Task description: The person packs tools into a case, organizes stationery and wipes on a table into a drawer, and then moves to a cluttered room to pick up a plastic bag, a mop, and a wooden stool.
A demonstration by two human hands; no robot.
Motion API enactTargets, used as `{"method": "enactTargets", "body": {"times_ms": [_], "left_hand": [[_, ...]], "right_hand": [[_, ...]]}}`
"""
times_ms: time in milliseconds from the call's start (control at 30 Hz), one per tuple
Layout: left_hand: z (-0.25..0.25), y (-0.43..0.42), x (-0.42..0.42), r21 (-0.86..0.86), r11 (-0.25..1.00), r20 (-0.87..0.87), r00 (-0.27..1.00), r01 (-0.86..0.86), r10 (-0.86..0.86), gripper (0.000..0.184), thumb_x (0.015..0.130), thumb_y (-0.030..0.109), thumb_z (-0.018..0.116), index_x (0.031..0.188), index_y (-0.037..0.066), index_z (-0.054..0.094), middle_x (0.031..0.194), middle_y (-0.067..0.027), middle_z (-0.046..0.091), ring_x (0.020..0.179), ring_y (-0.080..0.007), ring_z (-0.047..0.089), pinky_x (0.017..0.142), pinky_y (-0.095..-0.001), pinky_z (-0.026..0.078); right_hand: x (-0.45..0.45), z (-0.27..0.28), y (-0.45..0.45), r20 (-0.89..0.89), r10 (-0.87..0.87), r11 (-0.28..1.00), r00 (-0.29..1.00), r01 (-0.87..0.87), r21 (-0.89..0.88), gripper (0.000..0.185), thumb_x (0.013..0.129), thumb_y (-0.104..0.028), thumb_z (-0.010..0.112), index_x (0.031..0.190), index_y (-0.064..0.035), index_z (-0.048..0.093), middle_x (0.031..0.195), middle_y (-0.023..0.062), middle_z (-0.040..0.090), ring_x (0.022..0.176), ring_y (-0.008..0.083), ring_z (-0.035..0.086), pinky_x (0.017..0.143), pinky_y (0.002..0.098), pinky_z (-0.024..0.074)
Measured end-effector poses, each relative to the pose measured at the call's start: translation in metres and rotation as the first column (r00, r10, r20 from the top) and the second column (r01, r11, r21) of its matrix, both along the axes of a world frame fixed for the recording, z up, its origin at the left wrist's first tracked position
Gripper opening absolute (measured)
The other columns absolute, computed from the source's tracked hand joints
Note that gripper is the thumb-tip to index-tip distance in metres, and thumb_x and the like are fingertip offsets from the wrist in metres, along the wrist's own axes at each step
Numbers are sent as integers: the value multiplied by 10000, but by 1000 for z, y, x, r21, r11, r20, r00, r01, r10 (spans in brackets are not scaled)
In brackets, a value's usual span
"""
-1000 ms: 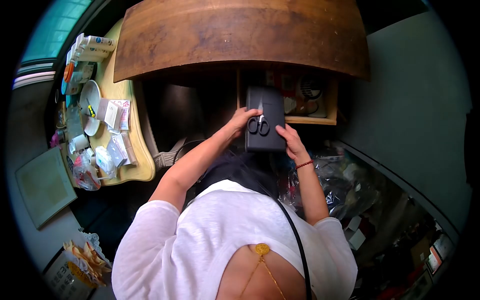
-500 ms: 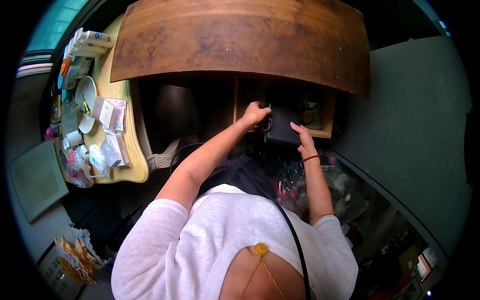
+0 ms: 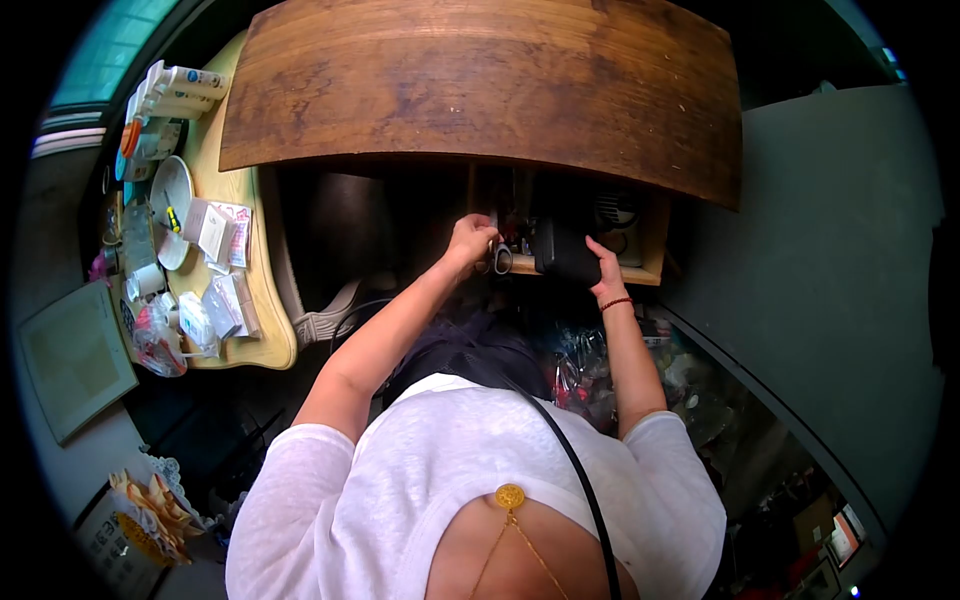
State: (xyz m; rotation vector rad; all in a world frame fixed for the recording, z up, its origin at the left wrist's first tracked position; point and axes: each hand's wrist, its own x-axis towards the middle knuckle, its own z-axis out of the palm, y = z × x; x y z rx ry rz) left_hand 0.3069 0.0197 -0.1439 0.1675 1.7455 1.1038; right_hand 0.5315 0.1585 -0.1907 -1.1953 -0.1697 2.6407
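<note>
My left hand [image 3: 470, 243] is closed on a pair of scissors [image 3: 502, 261], whose dark finger loop hangs below the fingertips. It is in front of the open wooden drawer [image 3: 645, 274], under the desk top. In my right hand [image 3: 607, 272] is a black case [image 3: 565, 252], gripped at its right side and held over the drawer's front edge. The case hides part of the drawer. Small items, too dark to name, lie in the drawer between the two hands, and a round ribbed object [image 3: 615, 212] sits behind the case.
The brown wooden desk top [image 3: 480, 90] overhangs the drawer. At left, a cream table [image 3: 275, 335] bears bottles, a white plate [image 3: 165, 190] and small boxes. Clear plastic bags [image 3: 585, 375] are below the drawer. A grey panel [image 3: 820, 230] stands at right, and a black cable [image 3: 560, 430] crosses my front.
My left hand has moved left with the scissors, away from the black case. The case has tilted and shifted slightly in my right hand, showing more of the drawer's contents.
</note>
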Motion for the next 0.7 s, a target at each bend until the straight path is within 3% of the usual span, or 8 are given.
{"method": "enactTargets", "body": {"times_ms": [133,300,400,467,567,600,700], "left_hand": [[-7,6,5,41,999,91,996,-7,3,179,725,50,532,887,-16,567,733,-73,606,630,-128,564,565,-244,447],[-2,4,5,29,1000,97,995,8,-10,185,743,44,525,916,-8,563,734,-67,599,633,-129,567,543,-272,471],[-3,-2,5,23,1000,152,988,-11,7,191,743,29,513,926,-2,560,739,-67,597,636,-137,572,544,-283,483],[1,-3,7,14,999,203,979,-35,31,191,739,24,521,925,-1,560,747,-66,598,638,-145,576,551,-292,488],[7,0,9,7,999,217,976,-32,30,188,732,16,528,917,-1,560,746,-61,599,639,-147,578,556,-300,491],[10,2,10,-23,1000,226,974,-8,14,216,726,10,534,939,-15,560,752,-57,596,669,-141,569,601,-278,477],[-9,15,13,44,998,104,994,42,-46,254,723,7,534,974,-21,559,769,-60,593,702,-132,551,645,-251,450]], "right_hand": [[11,-13,20,29,66,998,997,-66,-11,314,827,-188,577,1031,50,553,1003,147,605,884,247,601,825,356,489],[16,8,31,98,83,996,992,-82,-23,304,824,-172,583,1023,55,553,980,147,608,863,244,605,810,337,498],[11,-17,38,218,33,995,975,-53,88,276,813,-126,585,1014,60,554,962,145,609,862,241,604,812,346,500],[0,-30,45,374,-169,955,912,57,292,339,754,-120,655,1043,30,561,997,135,600,868,250,594,785,357,496],[-10,-57,66,331,-130,910,935,-20,413,404,749,-124,662,1105,16,530,1043,135,583,903,256,580,801,352,488],[-10,-53,74,376,-1,961,927,-104,257,430,769,-133,649,1149,-3,495,1067,121,569,951,243,563,819,371,489],[-4,-76,72,304,51,953,951,-137,269,416,778,-142,640,1144,-2,500,1087,125,558,972,227,547,847,349,470]]}}
